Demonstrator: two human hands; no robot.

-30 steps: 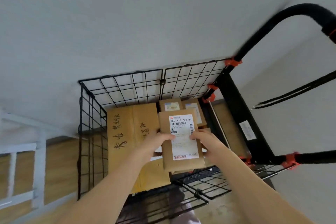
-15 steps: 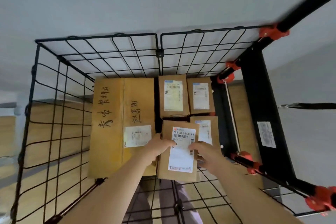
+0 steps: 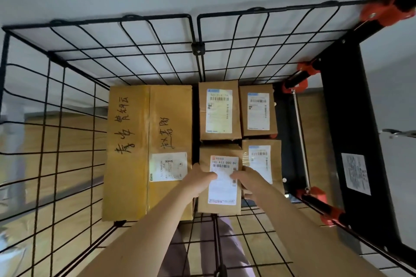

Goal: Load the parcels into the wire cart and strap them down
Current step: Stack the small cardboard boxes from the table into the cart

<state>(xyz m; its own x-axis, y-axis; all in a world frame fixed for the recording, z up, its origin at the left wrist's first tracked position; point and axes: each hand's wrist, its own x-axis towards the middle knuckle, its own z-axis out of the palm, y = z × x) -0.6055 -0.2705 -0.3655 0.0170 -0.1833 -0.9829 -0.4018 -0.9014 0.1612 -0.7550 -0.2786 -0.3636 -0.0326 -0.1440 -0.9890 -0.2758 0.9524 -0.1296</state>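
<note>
I look straight down into the black wire cart [image 3: 198, 48]. A small brown parcel [image 3: 221, 206] with a white label lies low in the cart's near middle, and both hands hold it. My left hand [image 3: 199, 181] grips its left edge, my right hand [image 3: 247, 181] its right edge. A large brown box [image 3: 135, 153] with handwritten characters fills the left side. Two small labelled parcels [image 3: 219, 110] [image 3: 257, 111] lie at the far side, and a third [image 3: 265, 159] sits just right of the held one, touching it.
The cart's black frame [image 3: 351, 123] with orange clamps [image 3: 311, 193] runs down the right side, with a thin metal rod [image 3: 300, 139] beside the parcels. Wire mesh walls stand at the far, left and near sides. Wooden floor shows through the mesh at left.
The parcel in both hands has gone down from above the cart rim into the near slot beside the big box. My view has moved closer over the cart.
</note>
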